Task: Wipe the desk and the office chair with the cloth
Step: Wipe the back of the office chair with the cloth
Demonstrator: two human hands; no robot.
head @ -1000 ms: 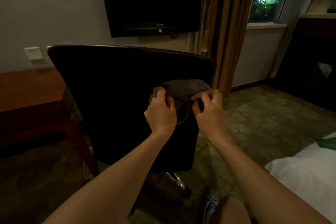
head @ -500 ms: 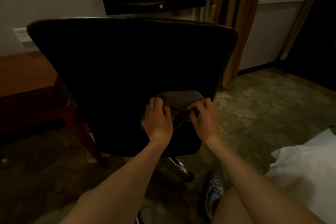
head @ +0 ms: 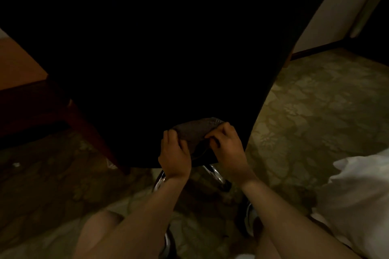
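Black backrest of the office chair (head: 168, 59) fills the upper view. The grey cloth (head: 195, 131), bunched, sits at the backrest's lower part, near its right edge. The left hand (head: 174, 153) grips the cloth's left end, fingers curled and close together. The right hand (head: 228, 149) pinches the right end between thumb and curled fingers. Light is poor; the cloth appears to touch the backrest. A chrome base (head: 214, 172) shows under the chair, the desk (head: 19, 65) stands to its left, white bedding (head: 357, 195) to its right

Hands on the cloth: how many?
2. The left hand grips the cloth at its left end; the right hand pinches its right end, both low on the chair back. None hidden.
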